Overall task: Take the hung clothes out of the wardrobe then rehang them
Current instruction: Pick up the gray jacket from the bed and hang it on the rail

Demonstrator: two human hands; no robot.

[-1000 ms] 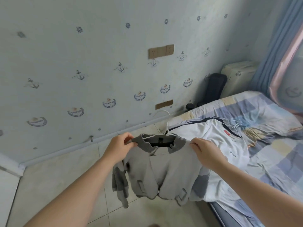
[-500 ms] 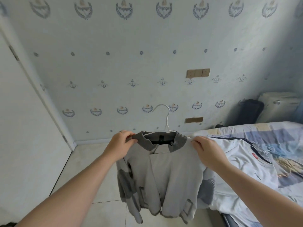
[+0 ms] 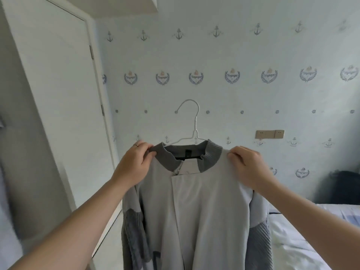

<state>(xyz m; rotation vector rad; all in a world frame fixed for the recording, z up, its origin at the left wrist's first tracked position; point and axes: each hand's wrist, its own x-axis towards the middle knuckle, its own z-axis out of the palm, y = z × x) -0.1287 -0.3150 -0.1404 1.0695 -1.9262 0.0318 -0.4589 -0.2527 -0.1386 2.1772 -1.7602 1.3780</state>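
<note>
While the light grey zip-front jacket with a dark grey ribbed knit collar and sleeves hangs on a white wire hanger, both are held up in mid-air at the centre of the view, in front of the wall. The hanger's hook rises above the collar with its open end pointing left and touches nothing. The jacket front faces the camera. Its sleeves hang down at both sides, and its lower edge is cut off by the bottom of the frame.

The left hand pinches the jacket's shoulder just beside the collar, with curled fingers over the top of the fabric. A thin ring shows on one finger. The right hand pinches the opposite shoulder in the same manner, fingers curled down onto the cloth. Both forearms reach up from the lower corners.

To the left stands a tall white hinged door. Behind the jacket is a pale blue wallpapered wall printed with anchors and crests. A beige rectangular switch plate is mounted on it, right of the hanger. At the lower right lies a bed with pale bedding. A dark object stands beyond the bed; it is too blurred to identify.
</note>
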